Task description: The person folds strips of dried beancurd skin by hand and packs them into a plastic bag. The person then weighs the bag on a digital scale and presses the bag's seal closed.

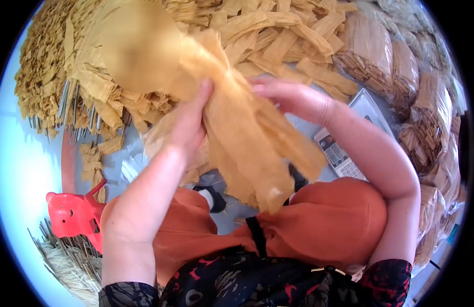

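Long tan, wrinkled sheets [247, 138] hang in front of the person's body, their lower ends fanned out above the knees. My left hand [193, 115] grips them along their left edge, thumb up on the front face; its other fingers are mostly behind the sheets. At the upper right edge of the same sheets is my right hand [285, 96], its fingers bent and closed on the edge, the fingertips partly hidden. A round, blurred tan shape [141, 46] covers the view at the upper left of the sheets.
Piles of tan strips [278, 36] spread behind the hands. Thin rods [76, 105] poke from the left pile. Plastic-wrapped bundles [367, 48] line the right. A red bear-faced plastic object [68, 214] is at left; a white printed box [339, 156] lies under the right forearm.
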### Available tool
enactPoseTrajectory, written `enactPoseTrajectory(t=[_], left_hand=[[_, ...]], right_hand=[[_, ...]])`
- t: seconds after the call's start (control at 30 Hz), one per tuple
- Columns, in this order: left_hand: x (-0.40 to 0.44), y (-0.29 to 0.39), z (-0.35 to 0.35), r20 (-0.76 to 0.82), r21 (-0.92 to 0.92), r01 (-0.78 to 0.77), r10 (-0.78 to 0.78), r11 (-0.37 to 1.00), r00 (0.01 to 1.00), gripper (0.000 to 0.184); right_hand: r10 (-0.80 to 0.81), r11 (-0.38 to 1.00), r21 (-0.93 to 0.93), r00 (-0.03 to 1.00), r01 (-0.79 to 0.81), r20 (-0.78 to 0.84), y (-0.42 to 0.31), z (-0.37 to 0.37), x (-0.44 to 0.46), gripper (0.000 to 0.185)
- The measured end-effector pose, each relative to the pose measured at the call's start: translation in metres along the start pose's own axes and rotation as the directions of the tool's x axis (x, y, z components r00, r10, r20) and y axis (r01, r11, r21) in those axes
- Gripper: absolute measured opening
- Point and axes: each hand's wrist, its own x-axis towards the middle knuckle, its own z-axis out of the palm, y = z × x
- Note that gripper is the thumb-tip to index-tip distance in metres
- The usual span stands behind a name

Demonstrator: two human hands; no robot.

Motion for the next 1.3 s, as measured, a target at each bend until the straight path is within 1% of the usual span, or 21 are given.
enactPoseTrajectory(t=[0.03, 0.1, 0.17, 0.23, 0.27, 0.37, 0.6, 0.77, 0.83, 0.87, 0.9, 0.93, 0.97, 1.07, 1.1, 1.13, 1.17, 1.2, 1.23, 1.27, 1.3], left_hand=[[0.007, 0.006, 0.003, 0.007, -0.019, -0.041, 0.041, 0.999, 0.999, 0.059], [0.014, 0.027, 0.015, 0.025, -0.041, -0.088, 0.089, 0.995, 0.996, 0.058], [0.005, 0.056, 0.03, 0.103, 0.016, -0.023, 0.021, 1.0, 0.994, 0.06], [-0.001, 0.064, 0.029, 0.113, -0.008, -0.011, 0.011, 1.0, 0.993, 0.063], [-0.002, 0.067, 0.028, 0.133, -0.017, 0.001, 0.002, 1.0, 0.991, 0.066], [0.006, 0.064, 0.017, 0.125, -0.052, -0.094, 0.1, 0.994, 0.987, 0.072], [0.029, 0.044, -0.027, 0.341, 0.028, 0.068, -0.073, 0.997, 0.937, 0.086], [0.044, 0.008, -0.069, 0.306, 0.036, 0.277, -0.275, 0.96, 0.911, 0.083], [0.049, -0.001, -0.091, 0.09, 0.068, 0.374, -0.379, 0.925, 0.921, 0.083], [0.056, -0.009, -0.11, 0.087, 0.059, 0.375, -0.379, 0.925, 0.921, 0.083], [0.062, -0.023, -0.134, 0.073, 0.4, 0.309, -0.366, 0.863, 0.928, 0.081], [0.067, -0.033, -0.147, 0.066, 0.692, 0.21, -0.351, 0.69, 0.934, 0.079], [0.069, -0.048, -0.155, 0.064, 0.684, 0.216, -0.353, 0.697, 0.934, 0.079], [0.067, -0.086, -0.171, -0.017, 0.784, 0.28, -0.432, 0.554, 0.902, 0.063], [0.066, -0.095, -0.179, -0.002, 0.956, 0.104, -0.348, 0.273, 0.938, 0.055], [0.063, -0.102, -0.189, 0.043, 0.996, -0.062, -0.273, -0.059, 0.961, 0.049], [0.06, -0.107, -0.199, 0.033, 0.997, -0.05, -0.272, -0.057, 0.962, 0.049], [0.055, -0.107, -0.207, 0.031, 0.999, -0.034, -0.162, -0.014, 0.986, 0.041], [0.05, -0.107, -0.213, 0.025, 0.999, -0.023, -0.051, 0.03, 0.998, 0.034], [0.045, -0.107, -0.219, 0.017, 0.999, -0.016, -0.048, 0.029, 0.999, 0.034], [0.04, -0.106, -0.225, -0.101, 0.953, 0.084, 0.042, 0.292, 0.994, 0.027]], right_hand=[[-0.087, 0.944, -0.327, 0.985, 0.035, -0.146, -0.015, 0.017, -0.006, 0.09], [-0.124, 0.937, -0.343, 0.981, 0.067, -0.146, -0.03, 0.035, -0.002, 0.09], [-0.14, 0.931, -0.356, 0.979, 0.081, -0.145, -0.033, 0.047, 0.0, 0.091], [-0.203, 0.978, -0.072, 0.968, 0.194, -0.149, -0.035, 0.059, 0.005, 0.106], [-0.204, 0.979, -0.014, 0.966, 0.204, -0.158, -0.036, 0.062, 0.008, 0.1], [-0.218, 0.976, -0.02, 0.958, 0.218, -0.185, -0.046, 0.067, 0.017, 0.094], [-0.093, 0.995, 0.009, 0.958, 0.099, -0.272, -0.011, 0.05, 0.047, 0.086], [0.044, 0.997, 0.072, 0.958, -0.024, -0.282, 0.027, 0.037, 0.07, 0.081], [0.068, 0.997, 0.054, 0.952, -0.054, -0.3, 0.035, 0.034, 0.072, 0.079], [0.08, 0.997, 0.036, 0.942, -0.072, -0.325, 0.039, 0.03, 0.074, 0.077], [0.089, 0.996, 0.034, 0.943, -0.083, -0.32, 0.049, 0.022, 0.077, 0.077], [0.13, 0.99, -0.012, 0.94, -0.141, -0.314, 0.064, 0.011, 0.079, 0.075], [0.171, 0.978, -0.059, 0.935, -0.198, -0.31, 0.076, 0.003, 0.083, 0.073], [0.223, 0.964, -0.072, 0.921, -0.258, -0.319, 0.092, -0.001, 0.089, 0.072], [0.234, 0.961, -0.072, 0.921, -0.268, -0.312, 0.097, -0.001, 0.093, 0.072], [0.218, 0.965, -0.077, 0.928, -0.252, -0.303, 0.101, 0.0, 0.098, 0.072], [0.197, 0.969, -0.085, 0.936, -0.23, -0.293, 0.103, 0.001, 0.104, 0.073], [0.197, 0.969, -0.089, 0.938, -0.23, -0.284, 0.104, 0.002, 0.111, 0.073], [0.172, 0.926, -0.265, 0.925, -0.269, -0.339, 0.105, 0.004, 0.118, 0.074], [0.136, 0.85, -0.428, 0.911, -0.309, -0.388, 0.106, 0.007, 0.124, 0.075], [0.136, 0.85, -0.429, 0.913, -0.307, -0.384, 0.109, 0.01, 0.13, 0.075]])
